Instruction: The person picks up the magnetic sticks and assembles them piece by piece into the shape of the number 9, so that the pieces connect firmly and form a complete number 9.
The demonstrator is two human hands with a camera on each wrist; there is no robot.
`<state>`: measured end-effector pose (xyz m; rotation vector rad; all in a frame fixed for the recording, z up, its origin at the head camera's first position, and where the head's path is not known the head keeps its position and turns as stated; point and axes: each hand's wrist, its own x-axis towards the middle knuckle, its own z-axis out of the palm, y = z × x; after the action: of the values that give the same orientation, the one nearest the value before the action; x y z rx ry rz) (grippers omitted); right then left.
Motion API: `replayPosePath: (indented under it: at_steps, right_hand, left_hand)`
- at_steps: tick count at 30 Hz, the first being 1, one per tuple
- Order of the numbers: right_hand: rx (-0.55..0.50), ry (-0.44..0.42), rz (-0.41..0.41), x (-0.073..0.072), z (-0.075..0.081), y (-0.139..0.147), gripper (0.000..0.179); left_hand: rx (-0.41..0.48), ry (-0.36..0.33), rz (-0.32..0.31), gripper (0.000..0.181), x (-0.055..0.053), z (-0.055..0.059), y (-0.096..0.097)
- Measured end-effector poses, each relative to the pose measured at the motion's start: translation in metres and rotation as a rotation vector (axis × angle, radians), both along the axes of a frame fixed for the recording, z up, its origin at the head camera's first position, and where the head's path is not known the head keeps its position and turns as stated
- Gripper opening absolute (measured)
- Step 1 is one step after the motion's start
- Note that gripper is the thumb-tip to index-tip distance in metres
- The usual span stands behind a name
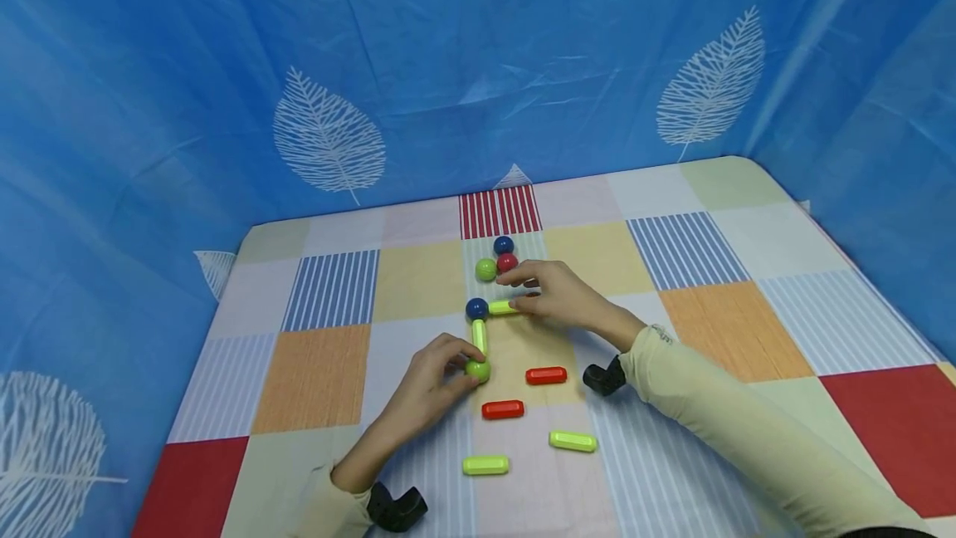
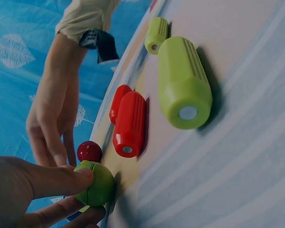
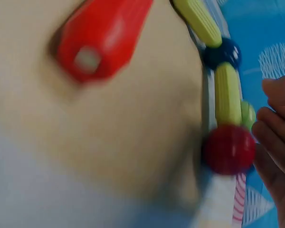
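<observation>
My left hand [image 1: 436, 376] pinches a green ball [image 2: 100, 183] between thumb and fingers. From that ball a yellow-green rod [image 1: 480, 337] leads to a dark blue ball [image 1: 476, 309]. A second yellow-green rod [image 1: 502, 307] runs rightward from the blue ball, its far end hidden by my right hand [image 1: 556, 293] in the head view. Seen from the right wrist, a red ball [image 3: 229, 149] stands at that rod's end, and the right hand's extended fingers [image 3: 275, 137] lie just beside it with nothing gripped.
Beyond the joined pieces sit a loose blue ball [image 1: 504, 246], a green ball [image 1: 485, 269] and a red ball [image 1: 507, 262]. Nearer lie two red rods [image 1: 503, 410] and two yellow-green rods [image 1: 485, 465] on the patchwork cloth [image 1: 306, 393]. A blue leaf-print curtain [image 1: 478, 65] surrounds the table.
</observation>
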<state>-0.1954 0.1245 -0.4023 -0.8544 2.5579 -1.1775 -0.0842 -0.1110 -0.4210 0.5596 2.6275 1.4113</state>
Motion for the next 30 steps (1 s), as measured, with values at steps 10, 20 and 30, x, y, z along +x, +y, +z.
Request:
replayPosePath:
  at_steps: [10, 20, 30]
  right_hand:
    - [0.071, 0.052, 0.163, -0.008, 0.0, -0.035, 0.032]
    - [0.102, 0.13, 0.21, -0.01, -0.003, -0.045, 0.024]
    - [0.115, 0.044, 0.198, -0.011, -0.002, -0.048, 0.026]
  left_hand:
    - [0.015, 0.033, -0.022, 0.02, -0.001, -0.003, 0.003]
    - [0.008, 0.033, -0.009, 0.021, -0.002, -0.002, 0.002]
    - [-0.002, 0.026, 0.003, 0.021, -0.001, -0.002, 0.001]
